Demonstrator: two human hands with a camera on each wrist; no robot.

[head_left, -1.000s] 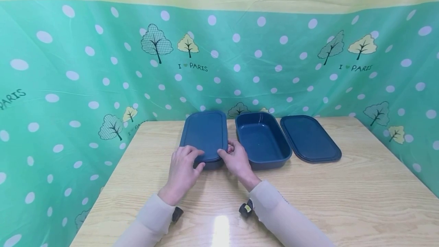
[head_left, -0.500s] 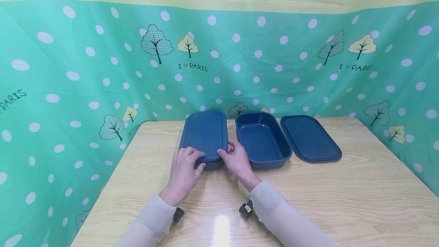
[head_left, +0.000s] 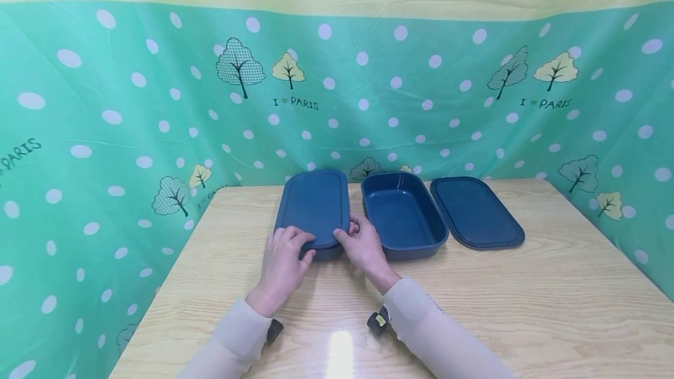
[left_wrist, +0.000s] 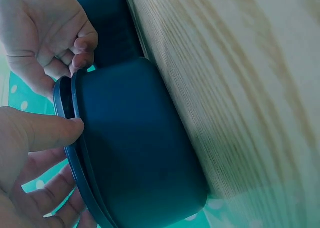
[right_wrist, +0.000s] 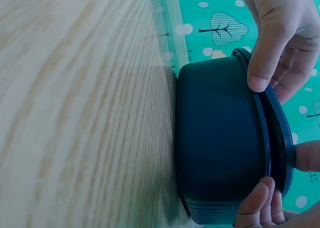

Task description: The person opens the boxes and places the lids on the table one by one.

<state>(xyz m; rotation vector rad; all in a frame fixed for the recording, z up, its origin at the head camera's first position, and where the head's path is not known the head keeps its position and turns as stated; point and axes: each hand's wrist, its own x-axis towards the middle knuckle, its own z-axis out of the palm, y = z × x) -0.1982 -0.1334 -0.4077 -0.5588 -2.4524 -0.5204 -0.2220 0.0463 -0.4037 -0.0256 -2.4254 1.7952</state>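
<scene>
A dark blue plastic food container (head_left: 327,254) stands on the table with a matching lid (head_left: 314,203) over its top. At the near end a narrow dark gap shows between lid and rim, plain in the right wrist view. My left hand (head_left: 281,259) pinches the lid's near left edge, its thumb (left_wrist: 70,131) at the rim and its fingers over the top. On the near right corner my right hand (head_left: 365,245) holds the lid, thumb on top and fingers curled (right_wrist: 257,203) beneath the edge, against the container's rim.
Just right of the hands sits a second blue container (head_left: 400,215), uncovered, with nothing in it. Beside it another blue lid (head_left: 476,212) lies flat on the wooden table (head_left: 526,309). A green dotted curtain (head_left: 363,104) hangs behind and along the sides.
The left hand has shifted very slightly at the lid's edge. The right hand, both containers and the loose lid look unmoved.
</scene>
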